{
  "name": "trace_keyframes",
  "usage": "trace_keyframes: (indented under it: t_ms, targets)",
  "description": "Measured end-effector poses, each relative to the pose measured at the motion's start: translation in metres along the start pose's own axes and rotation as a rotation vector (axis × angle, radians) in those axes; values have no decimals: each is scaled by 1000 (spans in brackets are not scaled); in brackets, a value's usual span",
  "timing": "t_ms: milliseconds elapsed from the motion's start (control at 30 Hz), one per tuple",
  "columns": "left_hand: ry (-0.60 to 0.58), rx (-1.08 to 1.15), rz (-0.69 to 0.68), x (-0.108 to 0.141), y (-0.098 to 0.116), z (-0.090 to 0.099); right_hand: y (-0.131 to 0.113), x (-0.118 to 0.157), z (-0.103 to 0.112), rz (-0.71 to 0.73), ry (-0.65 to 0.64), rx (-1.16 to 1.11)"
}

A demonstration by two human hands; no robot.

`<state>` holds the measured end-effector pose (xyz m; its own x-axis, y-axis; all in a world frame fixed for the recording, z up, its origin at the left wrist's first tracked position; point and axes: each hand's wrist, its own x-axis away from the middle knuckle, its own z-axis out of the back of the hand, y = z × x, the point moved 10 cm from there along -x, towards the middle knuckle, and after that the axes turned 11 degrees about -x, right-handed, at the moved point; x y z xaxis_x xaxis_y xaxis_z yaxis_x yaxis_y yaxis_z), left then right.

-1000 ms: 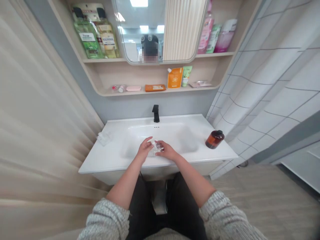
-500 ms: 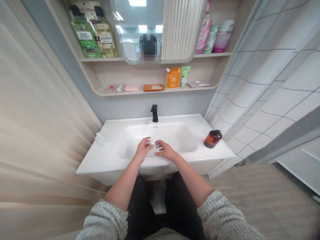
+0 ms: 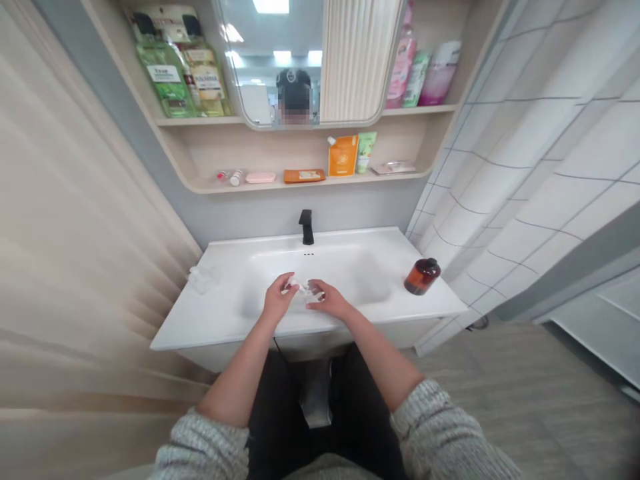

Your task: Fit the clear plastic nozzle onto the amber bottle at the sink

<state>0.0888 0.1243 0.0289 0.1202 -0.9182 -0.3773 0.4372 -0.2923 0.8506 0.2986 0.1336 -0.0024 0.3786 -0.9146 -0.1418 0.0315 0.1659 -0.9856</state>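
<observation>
Over the white basin (image 3: 220,327), the left hand (image 3: 277,298) and the right hand (image 3: 324,299) curve inward, partly closed, and hold a small transparent plastic object (image 3: 304,289) between them; its exact form cannot be determined. The object is positioned above the bowl, in line with the black faucet (image 3: 306,227). A translucent item (image 3: 203,279) lies on the left side of the basin top. An amber bottle (image 3: 423,277) stands on the right side, well apart from both hands.

The washbasin (image 3: 200,327) is smooth, glossy white ceramic. At its back stands a matt black metal faucet (image 3: 306,227); on its right end sits a glossy brown bottle (image 3: 423,277).
</observation>
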Motion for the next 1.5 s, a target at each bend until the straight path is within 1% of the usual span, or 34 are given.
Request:
trace_keyframes:
  t_ms: [67,133,267,400,567,767,933,1067,1167,1267,1333,1433,1500]
  targets:
    - [-31,-41,-20,-6,12,7,0,-1,1,7,10,4]
    - [-48,-35,-25,-13,24,12,1,-2,3,20,29,15]
    - [-48,-21,-24,-24,45,19,3,-3,6,45,63,37]
    - [-25,-54,-37,-30,55,25,5,-2,8,38,82,52]
    - [-27,-86,-13,-31,49,26,4,-3,7,41,82,51]
    - [-22,-38,-3,-27,43,24,4,-4,7,31,77,38]
    - [-1,58,69,-27,27,23,5,-4,9,25,94,34]
    - [-2,52,82,-26,21,22,4,-4,8,21,91,34]
    - [50,14,101,-24,20,29,5,-5,9,15,98,24]
    - [61,-49,107,-21,20,33,6,-5,9,15,103,22]
    - [72,-53,124,-18,18,38,6,-5,10,16,107,17]
    - [111,34,176,-10,8,53,6,-5,12,17,123,8]
    - [152,81,187,-4,-2,70,7,-4,13,11,128,8]
